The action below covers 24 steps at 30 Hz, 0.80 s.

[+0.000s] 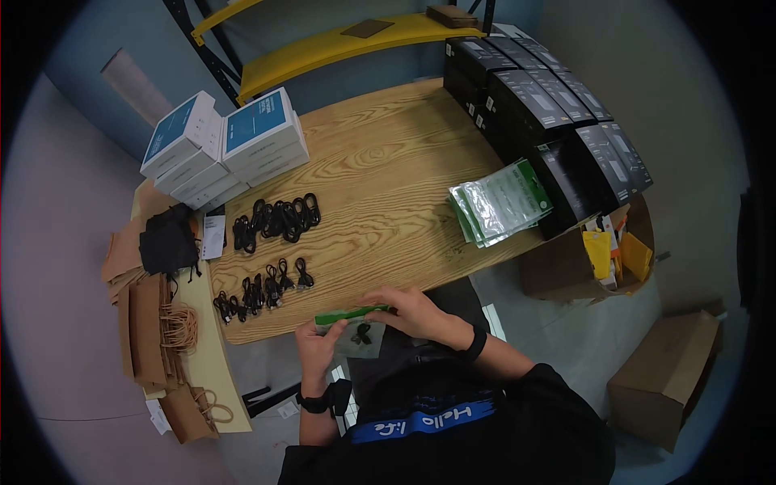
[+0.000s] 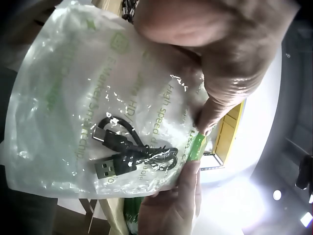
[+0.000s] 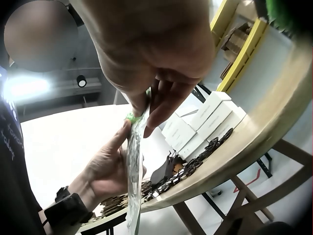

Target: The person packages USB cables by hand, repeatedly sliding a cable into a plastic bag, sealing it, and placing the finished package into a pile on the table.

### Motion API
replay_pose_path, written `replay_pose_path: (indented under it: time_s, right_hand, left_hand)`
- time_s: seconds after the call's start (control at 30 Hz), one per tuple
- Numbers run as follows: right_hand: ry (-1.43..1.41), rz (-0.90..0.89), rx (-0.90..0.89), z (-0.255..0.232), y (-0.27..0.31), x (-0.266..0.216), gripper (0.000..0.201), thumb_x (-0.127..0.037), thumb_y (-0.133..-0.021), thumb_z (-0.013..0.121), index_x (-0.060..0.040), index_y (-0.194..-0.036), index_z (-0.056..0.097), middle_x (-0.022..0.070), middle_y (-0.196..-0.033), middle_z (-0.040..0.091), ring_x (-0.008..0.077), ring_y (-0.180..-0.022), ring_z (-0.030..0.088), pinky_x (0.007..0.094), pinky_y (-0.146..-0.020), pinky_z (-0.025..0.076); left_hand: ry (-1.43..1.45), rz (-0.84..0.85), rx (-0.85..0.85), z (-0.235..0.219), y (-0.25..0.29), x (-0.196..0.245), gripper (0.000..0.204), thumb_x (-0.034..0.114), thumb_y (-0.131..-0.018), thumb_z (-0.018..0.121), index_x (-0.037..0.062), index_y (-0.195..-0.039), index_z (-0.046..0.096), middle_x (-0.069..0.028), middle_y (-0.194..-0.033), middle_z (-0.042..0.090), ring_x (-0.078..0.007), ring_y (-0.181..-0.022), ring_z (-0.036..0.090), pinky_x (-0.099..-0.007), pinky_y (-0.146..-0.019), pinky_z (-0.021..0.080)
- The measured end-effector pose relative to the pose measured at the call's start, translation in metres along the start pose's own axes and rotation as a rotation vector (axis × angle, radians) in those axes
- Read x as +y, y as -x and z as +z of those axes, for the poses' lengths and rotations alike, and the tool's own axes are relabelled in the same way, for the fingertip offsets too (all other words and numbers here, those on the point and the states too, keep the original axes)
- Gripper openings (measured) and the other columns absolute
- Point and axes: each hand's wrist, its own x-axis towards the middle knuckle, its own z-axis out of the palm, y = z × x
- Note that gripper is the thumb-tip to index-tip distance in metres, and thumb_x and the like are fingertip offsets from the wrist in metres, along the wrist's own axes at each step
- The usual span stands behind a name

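Note:
Both hands hold a clear plastic zip bag (image 1: 373,347) with a green top edge, in front of the person's torso at the table's near side. My left hand (image 1: 317,349) grips one end of the green edge, thumb on the face. At the other end, my right hand (image 1: 415,313) pinches that edge between thumb and fingers. A short black USB cable (image 2: 129,152), coiled, lies inside the bag, its USB-A and smaller plugs showing through printed plastic. In the right wrist view the bag (image 3: 134,181) hangs edge-on between the hands.
Short black cables (image 1: 252,295) and larger coiled cables (image 1: 281,220) lie in rows on the wooden table (image 1: 372,162). White-and-blue boxes (image 1: 263,129) stand back left. Green-topped bags (image 1: 499,202) lie right, beside stacked black boxes (image 1: 525,101). Paper bags (image 1: 144,331) sit left.

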Motion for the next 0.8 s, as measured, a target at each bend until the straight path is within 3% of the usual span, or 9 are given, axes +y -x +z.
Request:
replay_pose_path:
  time_s: [0.03,0.07,0.13,0.27,0.33,0.47,0.53,0.63,0.8]
  right_hand:
    - [-0.047,0.131,0.025,-0.001,-0.001,-0.005,0.023,-0.016,-0.09,0.076,-0.0065,-0.111,0.073,0.0135,-0.088,0.073,0.0285,-0.072,0.071,0.0374,-0.061,0.054]
    - [-0.051,0.125,0.018,-0.003,-0.002,-0.004,0.023,-0.016,-0.09,0.076,-0.0065,-0.111,0.073,0.0135,-0.088,0.073,0.0285,-0.072,0.071,0.0374,-0.061,0.054]
    - [-0.061,0.349,-0.191,-0.009,-0.002,-0.002,0.025,-0.018,-0.09,0.077,-0.006,-0.111,0.074,0.0149,-0.08,0.072,0.0285,-0.073,0.072,0.0383,-0.061,0.054]
    - [0.042,0.257,-0.25,-0.005,0.004,0.02,0.022,-0.019,-0.09,0.078,-0.005,-0.106,0.076,0.016,-0.077,0.07,0.0285,-0.068,0.069,0.0363,-0.059,0.052]
    - [0.126,-0.04,-0.151,0.0,0.008,0.022,0.013,-0.016,-0.092,0.076,-0.0061,-0.1,0.077,0.0116,-0.072,0.07,0.0183,-0.063,0.069,0.032,-0.056,0.05]
    - [0.066,-0.022,-0.123,0.001,0.012,0.024,0.013,-0.016,-0.094,0.074,-0.0057,-0.102,0.077,0.0131,-0.071,0.068,0.0159,-0.062,0.069,0.0325,-0.057,0.05]
    - [0.027,0.23,-0.273,-0.005,0.012,0.017,0.014,-0.015,-0.096,0.071,-0.004,-0.103,0.076,0.0134,-0.07,0.068,0.0166,-0.064,0.07,0.0336,-0.058,0.051]
    - [-0.151,0.324,-0.188,-0.002,0.019,0.022,0.019,-0.019,-0.098,0.068,-0.0052,-0.11,0.075,0.0165,-0.068,0.065,0.0211,-0.061,0.067,0.0365,-0.058,0.05]
    - [-0.03,0.212,-0.136,-0.016,0.018,0.022,0.02,-0.018,-0.099,0.067,-0.0057,-0.114,0.075,0.0156,-0.066,0.065,0.0205,-0.054,0.059,0.0354,-0.055,0.047]
  left_hand:
    - [-0.014,0.022,-0.001,0.001,0.0,0.0,0.016,0.011,-0.088,0.081,-0.0031,-0.095,0.076,-0.0005,-0.082,0.074,-0.0052,-0.072,0.063,-0.0236,-0.065,0.049]
    - [-0.016,0.026,0.009,0.002,0.0,0.0,0.016,0.011,-0.088,0.081,-0.0031,-0.095,0.076,-0.0005,-0.082,0.074,-0.0052,-0.072,0.063,-0.0236,-0.065,0.049]
    - [0.015,0.01,0.006,0.002,0.0,0.001,0.016,0.011,-0.088,0.081,-0.0029,-0.095,0.077,-0.002,-0.083,0.075,-0.0059,-0.072,0.064,-0.024,-0.066,0.05]
    - [-0.06,-0.026,-0.037,0.008,-0.003,0.007,0.015,0.01,-0.088,0.081,-0.0029,-0.094,0.077,-0.0029,-0.083,0.075,-0.0063,-0.072,0.064,-0.0245,-0.065,0.05]
    - [-0.087,0.025,-0.116,0.015,-0.006,0.011,0.014,0.009,-0.087,0.082,-0.0027,-0.094,0.078,-0.004,-0.082,0.076,-0.0062,-0.072,0.064,-0.0236,-0.064,0.05]
    - [-0.063,-0.034,-0.118,0.008,-0.002,0.003,0.014,0.008,-0.086,0.083,-0.0026,-0.094,0.078,-0.0027,-0.081,0.074,-0.005,-0.071,0.062,-0.0215,-0.062,0.048]
    - [-0.006,-0.033,-0.065,0.009,-0.002,0.001,0.015,0.009,-0.088,0.081,-0.0025,-0.097,0.078,-0.001,-0.082,0.073,-0.0042,-0.069,0.06,-0.0201,-0.06,0.045]
    - [-0.073,-0.041,-0.1,0.012,-0.003,0.006,0.019,0.014,-0.095,0.075,-0.003,-0.103,0.077,0.0008,-0.082,0.071,-0.0029,-0.068,0.056,-0.0197,-0.06,0.042]
    - [-0.001,-0.014,-0.107,0.035,-0.003,0.026,0.032,0.026,-0.106,0.059,-0.0021,-0.112,0.073,-0.0001,-0.085,0.07,-0.0075,-0.073,0.056,-0.0249,-0.065,0.044]
